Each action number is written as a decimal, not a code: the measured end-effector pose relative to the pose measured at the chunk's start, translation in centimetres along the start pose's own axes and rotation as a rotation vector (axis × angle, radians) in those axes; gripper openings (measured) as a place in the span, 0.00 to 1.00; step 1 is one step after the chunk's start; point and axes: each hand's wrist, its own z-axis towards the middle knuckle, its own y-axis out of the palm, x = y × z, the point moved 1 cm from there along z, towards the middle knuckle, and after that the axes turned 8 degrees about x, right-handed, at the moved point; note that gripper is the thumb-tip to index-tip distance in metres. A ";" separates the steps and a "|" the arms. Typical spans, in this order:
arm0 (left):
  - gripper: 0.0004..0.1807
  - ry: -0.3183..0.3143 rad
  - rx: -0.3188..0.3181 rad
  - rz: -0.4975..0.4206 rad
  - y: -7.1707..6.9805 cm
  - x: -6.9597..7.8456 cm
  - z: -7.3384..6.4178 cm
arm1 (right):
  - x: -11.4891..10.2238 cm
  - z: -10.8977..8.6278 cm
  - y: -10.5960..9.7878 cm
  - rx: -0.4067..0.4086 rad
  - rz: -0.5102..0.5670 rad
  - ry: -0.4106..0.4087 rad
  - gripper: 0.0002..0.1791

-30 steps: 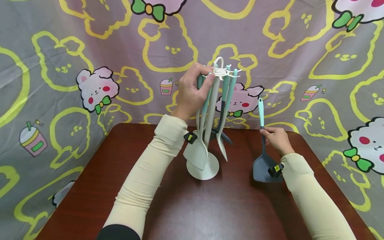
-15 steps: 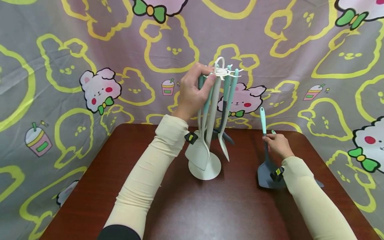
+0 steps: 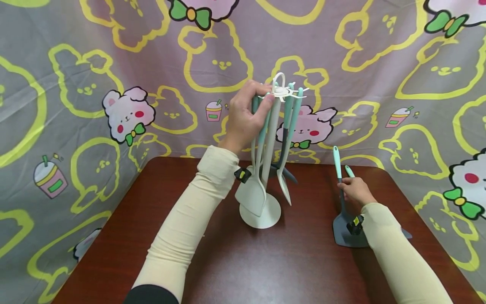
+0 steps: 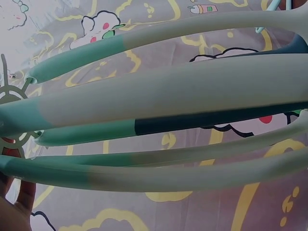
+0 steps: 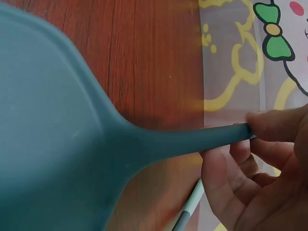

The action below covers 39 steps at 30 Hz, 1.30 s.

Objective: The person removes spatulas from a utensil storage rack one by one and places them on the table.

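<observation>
Spatula (image 3: 343,229) is pinched by the right hand (image 3: 356,190), left hand (image 3: 244,117) well apart.

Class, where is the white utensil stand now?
In the head view, the white utensil stand stands centrally on the table, gripped near its top by the left hand, left of the grey spatula.

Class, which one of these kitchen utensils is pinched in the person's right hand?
The dark grey-blue spatula: the right hand pinches its shaft. Other utensils hang on the white stand; one more is partly hidden behind that hand.
</observation>
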 end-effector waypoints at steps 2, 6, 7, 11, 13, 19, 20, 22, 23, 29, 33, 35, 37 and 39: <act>0.06 0.004 0.001 -0.002 0.0 0.0 0.0 | 0.2 0.1 0.1 -0.004 0.000 -0.002 0.23; 0.06 0.008 0.003 -0.001 -0.1 0.0 0.0 | 0.5 0.0 0.3 0.013 -0.021 0.009 0.24; 0.06 0.008 0.002 0.002 -0.1 -0.1 0.0 | 0.6 0.0 0.3 0.027 -0.039 0.011 0.24; 0.06 0.006 -0.004 0.005 -0.3 0.0 0.1 | 1.0 -0.1 0.7 0.087 -0.115 0.008 0.22; 0.06 0.006 -0.005 0.008 -0.4 0.0 0.2 | 1.1 0.0 0.9 0.100 -0.140 -0.008 0.21; 0.06 0.006 0.001 0.008 -0.5 0.1 0.2 | 1.6 0.3 1.0 0.068 -0.160 -0.018 0.21; 0.06 0.005 0.002 0.003 -0.5 0.1 0.2 | 1.8 0.4 0.9 0.062 -0.166 -0.012 0.21; 0.06 -0.001 0.003 -0.007 -0.4 0.1 0.2 | 2.1 0.4 0.7 0.051 -0.169 0.002 0.22; 0.06 -0.001 0.004 -0.012 -0.3 0.1 0.2 | 2.2 0.4 0.6 0.048 -0.169 0.007 0.23; 0.06 -0.004 0.003 -0.036 -0.1 0.1 0.2 | 2.7 0.5 0.1 0.026 -0.164 0.041 0.24; 0.06 -0.008 -0.003 -0.029 -0.1 0.0 0.1 | 2.9 0.4 0.1 0.008 -0.146 0.066 0.25; 0.06 -0.006 -0.006 -0.024 -0.1 0.0 0.1 | 2.9 0.4 0.1 0.001 -0.140 0.075 0.25; 0.06 -0.006 -0.008 -0.024 -0.1 0.0 0.1 | 3.0 0.4 0.1 -0.003 -0.143 0.078 0.25; 0.06 -0.007 -0.010 -0.022 -0.1 0.0 0.1 | 3.3 0.4 0.0 -0.005 -0.153 0.076 0.25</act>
